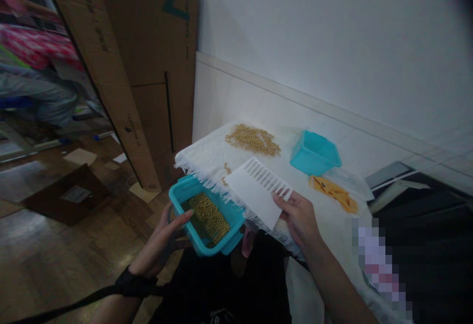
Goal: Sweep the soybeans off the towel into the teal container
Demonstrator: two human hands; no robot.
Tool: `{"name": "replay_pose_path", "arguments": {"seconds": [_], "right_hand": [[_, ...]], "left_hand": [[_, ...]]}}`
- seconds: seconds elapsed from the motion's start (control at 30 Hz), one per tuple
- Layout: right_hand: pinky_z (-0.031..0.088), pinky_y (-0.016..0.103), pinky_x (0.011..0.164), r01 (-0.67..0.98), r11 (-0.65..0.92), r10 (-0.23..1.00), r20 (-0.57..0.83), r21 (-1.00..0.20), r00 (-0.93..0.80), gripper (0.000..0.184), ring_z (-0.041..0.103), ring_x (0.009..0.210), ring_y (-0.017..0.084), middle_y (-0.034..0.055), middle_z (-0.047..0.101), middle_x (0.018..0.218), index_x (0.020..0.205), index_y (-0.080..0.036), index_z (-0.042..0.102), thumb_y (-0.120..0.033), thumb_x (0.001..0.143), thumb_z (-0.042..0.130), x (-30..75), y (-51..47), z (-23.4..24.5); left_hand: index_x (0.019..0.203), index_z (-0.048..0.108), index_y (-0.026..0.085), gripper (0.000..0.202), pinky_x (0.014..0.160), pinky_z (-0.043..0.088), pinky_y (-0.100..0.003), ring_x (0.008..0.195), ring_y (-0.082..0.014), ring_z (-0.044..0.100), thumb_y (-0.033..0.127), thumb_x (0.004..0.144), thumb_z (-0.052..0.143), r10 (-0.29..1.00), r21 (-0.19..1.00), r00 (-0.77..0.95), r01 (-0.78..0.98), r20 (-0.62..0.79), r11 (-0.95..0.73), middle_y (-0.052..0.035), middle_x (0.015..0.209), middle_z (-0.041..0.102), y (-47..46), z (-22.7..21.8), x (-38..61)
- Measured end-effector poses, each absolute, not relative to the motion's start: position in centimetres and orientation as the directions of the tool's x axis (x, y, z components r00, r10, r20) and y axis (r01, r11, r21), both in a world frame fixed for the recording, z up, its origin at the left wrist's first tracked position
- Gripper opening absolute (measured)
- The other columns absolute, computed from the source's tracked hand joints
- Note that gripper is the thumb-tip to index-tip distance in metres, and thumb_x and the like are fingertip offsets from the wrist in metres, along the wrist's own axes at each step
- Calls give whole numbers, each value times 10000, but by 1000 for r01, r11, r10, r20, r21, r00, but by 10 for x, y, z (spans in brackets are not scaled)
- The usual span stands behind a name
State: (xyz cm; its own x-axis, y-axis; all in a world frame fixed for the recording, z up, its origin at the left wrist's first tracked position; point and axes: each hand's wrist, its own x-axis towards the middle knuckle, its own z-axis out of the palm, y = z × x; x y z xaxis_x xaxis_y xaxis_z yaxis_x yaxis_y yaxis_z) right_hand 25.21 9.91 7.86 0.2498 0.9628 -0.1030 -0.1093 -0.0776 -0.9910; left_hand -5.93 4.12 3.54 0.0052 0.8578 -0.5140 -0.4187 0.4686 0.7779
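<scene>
The left hand [172, 233] grasped the teal container [235, 215] by its near left side, thumb hooked over the rim, and the container sat against the edge of the white cloth [207, 154] with a bed of beans [212, 218] inside. The right hand [303, 218] gripped the white slotted board [254, 191] near its right end, thumb on top; most of the fingers beneath were hidden. The board lay over the cloth's border, its plain edge facing the container and its slots facing the pile of beans [253, 139], though whether it touched the cloth I could not tell

Good handling here, in my judgement, called for 3 things: a steady left wrist, so the container stayed level and its beans did not slide; a low, flat board, since a raised edge would have let beans roll under; and the 2 kept close, with no gap where beans could drop to the floor. The fringe needed watching, as it overlapped the container's far side and could have snagged beans or been dragged along. The stray beans [227, 168] beside the board's left corner deserved a gentle touch, being so near the edge; a brisk flick would likely have scattered them
</scene>
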Motion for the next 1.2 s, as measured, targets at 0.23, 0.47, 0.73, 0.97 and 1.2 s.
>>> {"name": "replay_pose_path", "arguments": {"seconds": [0.23, 0.47, 0.73, 0.97, 1.2], "right_hand": [[684, 469, 756, -94, -16, 967, -39, -995, 252, 582, 814, 772, 322, 93, 858, 877, 933, -195, 849, -538, 508, 1050, 247, 104, 78], [673, 432, 699, -27, -7, 973, -13, -1000, 232, 595, 806, 721, 304, 100, 857, 877, 954, -190, 849, -563, 531, 1040, 246, 110, 78], [675, 449, 724, -26, 25, 965, 17, -999, 260, 587, 808, 746, 315, 96, 853, 858, 947, -189, 852, -537, 515, 1042, 254, 112, 84], [651, 426, 658, 11, 41, 929, 42, -999, 368, 580, 790, 705, 306, 77, 834, 788, 879, -186, 822, -523, 458, 1037, 264, 131, 84], [646, 422, 661, 1, 10, 944, 10, -1000, 331, 572, 789, 709, 303, 80, 839, 807, 907, -191, 834, -512, 476, 1030, 264, 125, 81]], "left_hand": [[1669, 300, 395, 1089, 813, 679, -490, 1036, -355, 823, 477, 790, 938, 850, 778, -26, -417, -527, 470, -184, 1577, 622, 43, 33, -60], [1644, 330, 387, 1053, 844, 678, -532, 1045, -370, 815, 468, 789, 939, 850, 778, -31, -423, -526, 465, -186, 1552, 638, 43, 32, -59], [1664, 311, 420, 1122, 831, 681, -521, 1053, -376, 818, 483, 753, 962, 850, 770, -22, -436, -527, 466, -179, 1565, 635, 43, 29, -60], [1708, 243, 441, 1188, 848, 677, -521, 1068, -365, 815, 495, 760, 957, 846, 769, -29, -436, -532, 468, -175, 1561, 639, 43, 27, -61], [1690, 280, 436, 1168, 868, 672, -538, 1055, -361, 818, 470, 746, 968, 844, 759, -27, -452, -536, 468, -173, 1560, 637, 42, 28, -61]]}}
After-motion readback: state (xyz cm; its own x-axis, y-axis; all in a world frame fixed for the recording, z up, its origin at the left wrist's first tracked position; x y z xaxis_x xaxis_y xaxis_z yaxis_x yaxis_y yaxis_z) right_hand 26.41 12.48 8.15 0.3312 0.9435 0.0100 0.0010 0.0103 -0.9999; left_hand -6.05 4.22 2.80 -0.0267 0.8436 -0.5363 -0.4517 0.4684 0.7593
